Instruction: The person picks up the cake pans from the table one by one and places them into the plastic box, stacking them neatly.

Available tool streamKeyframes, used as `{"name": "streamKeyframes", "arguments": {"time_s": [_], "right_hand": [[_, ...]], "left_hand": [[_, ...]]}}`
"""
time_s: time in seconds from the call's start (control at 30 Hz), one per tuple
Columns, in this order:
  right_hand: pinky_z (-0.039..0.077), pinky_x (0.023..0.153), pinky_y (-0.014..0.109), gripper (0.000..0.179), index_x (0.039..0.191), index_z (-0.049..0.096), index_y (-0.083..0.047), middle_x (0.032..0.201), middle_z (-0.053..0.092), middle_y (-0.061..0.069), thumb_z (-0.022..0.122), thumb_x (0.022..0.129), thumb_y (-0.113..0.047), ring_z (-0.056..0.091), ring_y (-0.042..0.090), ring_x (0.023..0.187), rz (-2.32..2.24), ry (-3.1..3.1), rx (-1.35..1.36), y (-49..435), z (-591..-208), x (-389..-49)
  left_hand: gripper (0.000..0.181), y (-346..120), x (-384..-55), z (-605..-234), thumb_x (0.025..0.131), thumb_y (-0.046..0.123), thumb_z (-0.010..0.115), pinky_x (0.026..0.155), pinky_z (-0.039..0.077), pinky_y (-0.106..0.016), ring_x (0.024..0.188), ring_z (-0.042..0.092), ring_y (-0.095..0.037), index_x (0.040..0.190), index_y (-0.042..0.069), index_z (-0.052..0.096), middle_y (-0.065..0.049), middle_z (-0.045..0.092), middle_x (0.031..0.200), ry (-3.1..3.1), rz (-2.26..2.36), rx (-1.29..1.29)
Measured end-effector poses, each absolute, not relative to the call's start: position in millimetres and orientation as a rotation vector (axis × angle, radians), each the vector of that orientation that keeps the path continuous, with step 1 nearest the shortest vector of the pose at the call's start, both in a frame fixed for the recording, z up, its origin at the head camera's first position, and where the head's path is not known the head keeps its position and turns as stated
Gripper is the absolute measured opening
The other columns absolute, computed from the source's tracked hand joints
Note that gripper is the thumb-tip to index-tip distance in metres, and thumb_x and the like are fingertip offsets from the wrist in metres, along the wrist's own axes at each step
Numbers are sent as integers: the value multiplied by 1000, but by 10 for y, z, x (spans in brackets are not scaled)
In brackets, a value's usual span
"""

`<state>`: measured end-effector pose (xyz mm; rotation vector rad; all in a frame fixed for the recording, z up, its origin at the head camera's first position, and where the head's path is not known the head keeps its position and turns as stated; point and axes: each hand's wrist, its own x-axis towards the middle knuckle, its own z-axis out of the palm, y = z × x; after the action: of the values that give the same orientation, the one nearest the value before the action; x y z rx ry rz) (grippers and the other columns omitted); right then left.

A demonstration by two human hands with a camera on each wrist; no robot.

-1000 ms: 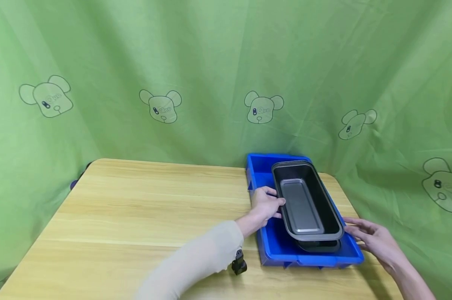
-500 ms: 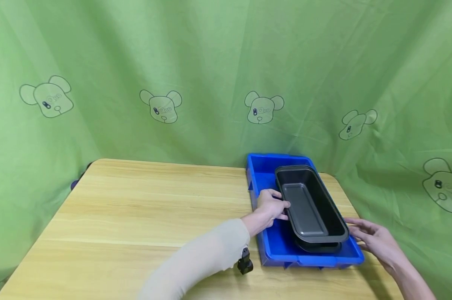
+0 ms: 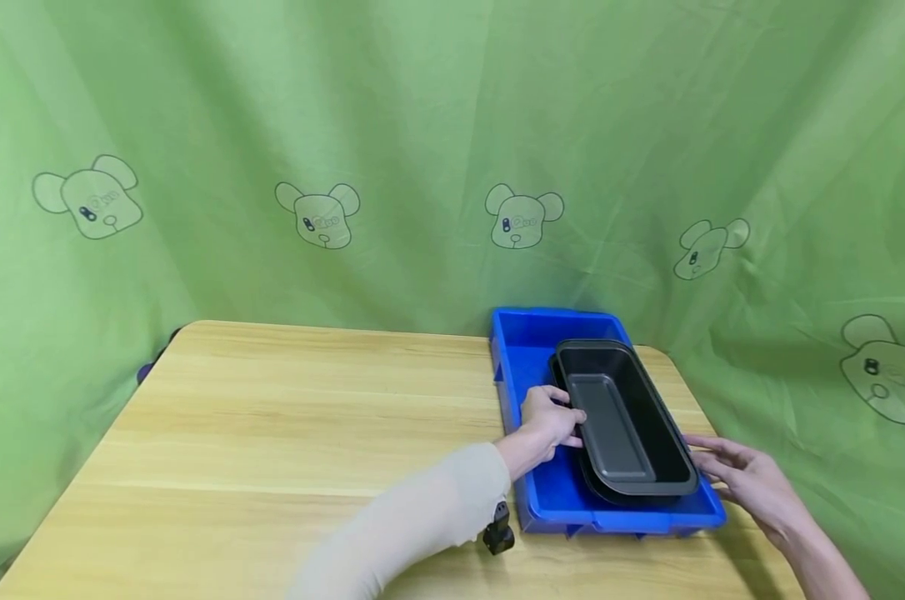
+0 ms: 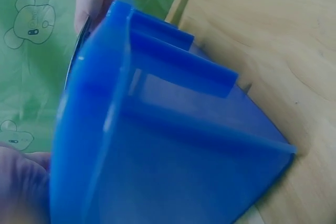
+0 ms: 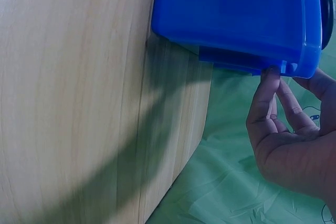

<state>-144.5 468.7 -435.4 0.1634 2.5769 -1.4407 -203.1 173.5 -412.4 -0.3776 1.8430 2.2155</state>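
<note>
A dark loaf pan [image 3: 610, 429] lies slanted over the blue tray [image 3: 533, 492] at the right of the table. Beneath it, the edge of a second dark pan [image 3: 591, 487] shows; the upper pan covers most of it. With its thumb over the upper pan's left rim and its fingers at the pan's side, my left hand [image 3: 548, 421] holds that pan. My right hand [image 3: 752, 483] holds the tray's right rim near the front corner. In the right wrist view, bent fingers [image 5: 260, 106] meet the underside of this rim. The left wrist view shows mostly the tray's outer wall [image 4: 173, 166].
The wooden table [image 3: 295, 408] stretches away to the left of the tray. A green curtain [image 3: 415, 150] printed with bear heads hangs behind and beside it. A small black device [image 3: 499, 533] is fixed at my left sleeve [image 3: 430, 508].
My left hand has moved slightly right and toward me, lowering the upper pan so that it sits closer over the second pan. My right hand stays at the tray's rim.
</note>
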Motion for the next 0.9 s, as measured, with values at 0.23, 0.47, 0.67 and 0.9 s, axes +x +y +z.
{"name": "streamKeyframes", "arguments": {"time_s": [0.23, 0.47, 0.67, 0.9], "right_hand": [[64, 82, 21, 33, 138, 68, -20, 101, 73, -29, 64, 107, -29, 72, -1, 94, -1438, 2578, 185, 4669, -4345, -1453], [64, 83, 21, 41, 142, 65, -15, 102, 72, -30, 66, 105, -33, 73, -1, 95, -1415, 2573, 214, 4668, -4345, -1464], [65, 83, 21, 40, 141, 65, -16, 101, 73, -29, 67, 105, -33, 73, 1, 94, -1420, 2571, 221, 4654, -4335, -1463], [65, 83, 22, 37, 139, 66, -19, 100, 73, -27, 67, 105, -33, 75, 4, 92, -1422, 2568, 232, 4662, -4334, -1461]], "left_hand": [[26, 1757, -2019, -4150, 84, -15, 76, 57, 69, -41, 76, 78, -46, 104, -3, 66, -17, 71, 82, 1874, 2201, -359], [25, 1775, -2009, -4169, 82, -14, 78, 56, 69, -39, 78, 77, -49, 95, 4, 66, -18, 71, 86, 1902, 2197, -379], [25, 1769, -2004, -4162, 82, -13, 80, 60, 70, -40, 77, 78, -45, 94, 4, 66, -19, 72, 92, 1925, 2181, -380], [26, 1766, -2007, -4150, 83, -15, 79, 65, 71, -41, 84, 79, -46, 101, 0, 69, -21, 76, 88, 1857, 2207, -372]]}}
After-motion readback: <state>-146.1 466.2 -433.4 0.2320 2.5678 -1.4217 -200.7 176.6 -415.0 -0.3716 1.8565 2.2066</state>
